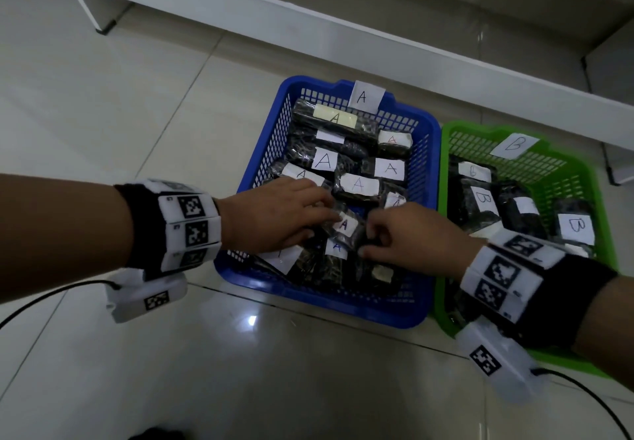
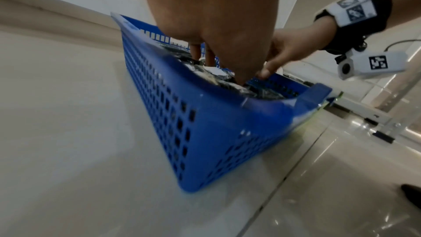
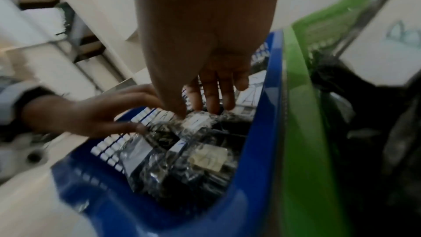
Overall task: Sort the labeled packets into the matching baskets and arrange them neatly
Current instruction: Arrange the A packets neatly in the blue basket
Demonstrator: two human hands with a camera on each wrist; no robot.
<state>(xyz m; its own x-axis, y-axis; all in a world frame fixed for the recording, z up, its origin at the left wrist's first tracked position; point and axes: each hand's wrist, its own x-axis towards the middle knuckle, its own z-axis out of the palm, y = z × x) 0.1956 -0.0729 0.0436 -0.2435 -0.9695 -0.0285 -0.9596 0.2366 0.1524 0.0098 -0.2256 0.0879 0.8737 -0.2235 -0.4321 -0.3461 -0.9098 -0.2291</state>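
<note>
Both hands meet over one A packet in the blue basket. Left hand lies flat-fingered on it; right hand seems to pinch its near end.

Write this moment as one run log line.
left hand: on A packet | right hand: gripping same packet | place: blue basket | phase: arranging

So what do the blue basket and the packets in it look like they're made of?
Blue basket: moulded plastic by the look, slightly glossy, with perforated grid walls. Packets: probably clear, crinkly plastic film, judging by the glints over dark contents; their white labels look like matte paper with handwritten letters.
</note>
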